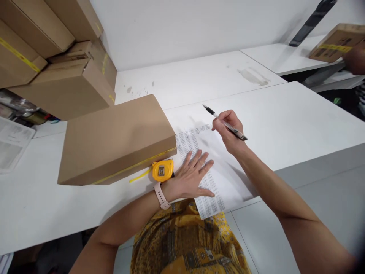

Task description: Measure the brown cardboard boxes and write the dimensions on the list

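Note:
My left hand (194, 174) lies flat with fingers spread on a printed sheet of paper (212, 201), whose near end hangs over the table edge. In my right hand (229, 129) is a pen (235, 132), gripped above the sheet with its tip pointing up and to the left, off the paper. A yellow tape measure (163, 170) sits just left of my left hand, a short length of its blade out. Directly behind it rests a closed cardboard box (119, 133) with yellow tape along its lower front side.
Several cardboard boxes (62, 83) are stacked at the back left beside a clear plastic container (13, 146). The white table (285, 125) runs along a wall. At far right, another person's hand (355, 61) is by a small taped box (336, 43), near a dark upright object (310, 23).

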The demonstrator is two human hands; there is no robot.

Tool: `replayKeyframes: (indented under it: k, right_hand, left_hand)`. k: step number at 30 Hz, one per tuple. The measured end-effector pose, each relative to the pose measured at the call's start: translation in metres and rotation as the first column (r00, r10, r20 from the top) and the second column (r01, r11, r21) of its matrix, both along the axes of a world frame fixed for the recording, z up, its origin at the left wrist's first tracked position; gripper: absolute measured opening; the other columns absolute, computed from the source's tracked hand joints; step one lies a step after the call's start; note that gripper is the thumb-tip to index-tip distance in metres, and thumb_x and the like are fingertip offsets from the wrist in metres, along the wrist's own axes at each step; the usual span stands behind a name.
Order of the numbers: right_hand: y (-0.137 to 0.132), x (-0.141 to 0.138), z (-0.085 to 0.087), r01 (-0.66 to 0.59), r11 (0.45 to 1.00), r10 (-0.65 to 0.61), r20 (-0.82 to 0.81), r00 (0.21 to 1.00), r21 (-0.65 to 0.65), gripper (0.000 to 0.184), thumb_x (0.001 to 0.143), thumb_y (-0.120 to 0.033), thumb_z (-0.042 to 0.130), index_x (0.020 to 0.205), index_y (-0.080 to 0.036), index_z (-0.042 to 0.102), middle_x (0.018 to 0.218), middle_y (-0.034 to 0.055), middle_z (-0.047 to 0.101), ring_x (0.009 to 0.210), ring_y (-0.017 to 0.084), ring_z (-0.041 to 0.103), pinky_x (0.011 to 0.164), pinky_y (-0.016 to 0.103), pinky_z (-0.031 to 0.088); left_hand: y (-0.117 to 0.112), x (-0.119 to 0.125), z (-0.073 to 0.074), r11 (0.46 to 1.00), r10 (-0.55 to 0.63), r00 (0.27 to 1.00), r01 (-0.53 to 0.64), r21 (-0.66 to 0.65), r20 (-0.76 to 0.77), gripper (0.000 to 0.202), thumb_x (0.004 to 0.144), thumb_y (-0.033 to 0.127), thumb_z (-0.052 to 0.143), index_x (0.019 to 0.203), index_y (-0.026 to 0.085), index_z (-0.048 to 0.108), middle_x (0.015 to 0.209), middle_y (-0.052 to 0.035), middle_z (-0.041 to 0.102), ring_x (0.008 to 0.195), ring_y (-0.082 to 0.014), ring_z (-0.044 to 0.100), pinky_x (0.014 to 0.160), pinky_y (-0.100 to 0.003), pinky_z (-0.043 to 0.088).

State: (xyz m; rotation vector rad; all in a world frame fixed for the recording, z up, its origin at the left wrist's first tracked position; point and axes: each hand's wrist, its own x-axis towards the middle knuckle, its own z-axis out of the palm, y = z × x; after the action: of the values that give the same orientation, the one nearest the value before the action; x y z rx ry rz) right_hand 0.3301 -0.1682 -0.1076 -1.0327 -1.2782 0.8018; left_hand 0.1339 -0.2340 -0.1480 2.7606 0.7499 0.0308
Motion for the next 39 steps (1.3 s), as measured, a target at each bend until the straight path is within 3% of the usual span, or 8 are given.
replayKeyframes:
  k: [6,9,12,15,19,25,32,39]
  right_hand:
    - [0.028,0.004,-0.023,-0.167,0.967,0.148,-0.112,0.983,-0.192,0.057,0.092,-0.074,0.042,0.112,-0.025,0.062,0.099,0.0058,0.071,0.095,0.019,0.065,0.089,0.039,0.052]
    - [0.039,0.005,-0.041,-0.126,0.957,0.104,-0.099,0.99,-0.262,0.052,0.088,-0.068,0.058,0.111,-0.023,0.065,0.104,0.0066,0.071,0.098,0.02,0.064,0.092,0.038,0.05]
    - [0.044,0.006,-0.056,0.038,0.972,-0.038,0.006,0.999,-0.233,0.039,0.082,-0.059,0.071,0.084,-0.021,0.062,0.076,0.0,0.062,0.074,0.015,0.056,0.077,0.034,0.048]
    - [0.046,0.011,-0.063,0.117,0.975,-0.112,0.039,0.993,-0.188,0.038,0.088,-0.058,0.064,0.078,-0.022,0.058,0.067,-0.0025,0.054,0.066,0.013,0.049,0.071,0.032,0.044]
    - [0.051,0.02,-0.064,0.072,0.975,-0.079,-0.024,0.997,-0.211,0.036,0.08,-0.051,0.075,0.096,-0.021,0.067,0.088,0.0024,0.066,0.079,0.016,0.056,0.075,0.032,0.044]
    - [0.051,0.023,-0.063,0.155,0.958,-0.146,0.053,0.988,-0.241,0.031,0.084,-0.05,0.07,0.079,-0.022,0.058,0.07,-0.0033,0.053,0.065,0.012,0.044,0.063,0.029,0.038]
    - [0.055,0.019,-0.057,0.086,0.941,-0.082,0.027,0.996,-0.328,0.031,0.078,-0.045,0.076,0.082,-0.022,0.055,0.069,-0.0019,0.061,0.065,0.014,0.053,0.064,0.03,0.042]
    - [0.06,0.018,-0.054,0.105,0.952,-0.071,0.126,0.989,-0.286,0.027,0.083,-0.041,0.07,0.077,-0.022,0.053,0.066,-0.0044,0.051,0.061,0.012,0.043,0.058,0.029,0.035]
  left_hand:
    - [0.014,-0.012,0.011,1.0,0.002,1.0,-0.003,-0.017,-0.027,0.093,0.087,0.075,0.051,0.157,0.017,0.032,0.168,-0.0173,0.022,0.156,-0.0378,0.009,0.122,-0.064,0.007]
    - [0.014,0.0,0.019,0.998,0.062,0.998,-0.061,0.031,-0.02,0.075,0.092,0.065,0.055,0.148,0.017,0.043,0.16,-0.0169,0.039,0.151,-0.0374,0.026,0.121,-0.06,0.018]
    - [0.018,0.026,0.022,0.975,0.199,0.98,-0.195,0.103,-0.029,0.064,0.097,0.048,0.057,0.145,0.007,0.044,0.145,-0.0231,0.053,0.139,-0.0355,0.044,0.117,-0.051,0.031]
    - [0.029,0.055,0.018,0.948,0.296,0.952,-0.284,0.143,-0.072,0.074,0.098,0.048,0.054,0.148,-0.005,0.038,0.154,-0.0322,0.04,0.147,-0.04,0.034,0.121,-0.05,0.025]
    - [0.042,0.074,0.008,0.945,0.32,0.942,-0.311,0.098,-0.096,0.081,0.099,0.057,0.047,0.15,-0.005,0.036,0.162,-0.0312,0.027,0.153,-0.0445,0.017,0.124,-0.055,0.018]
    - [0.044,0.073,-0.004,0.935,0.328,0.945,-0.326,0.14,0.006,0.076,0.101,0.057,0.038,0.151,0.001,0.038,0.163,-0.0289,0.026,0.153,-0.045,0.013,0.12,-0.069,0.011]
    - [0.037,0.078,-0.008,0.914,0.385,0.922,-0.388,0.119,0.047,0.074,0.1,0.053,0.041,0.153,0.002,0.036,0.163,-0.0294,0.024,0.153,-0.0472,0.013,0.117,-0.074,0.01]
    - [0.034,0.08,-0.009,0.904,0.41,0.91,-0.414,0.111,0.053,0.075,0.099,0.053,0.043,0.154,0.002,0.036,0.164,-0.0293,0.023,0.153,-0.048,0.012,0.115,-0.077,0.009]
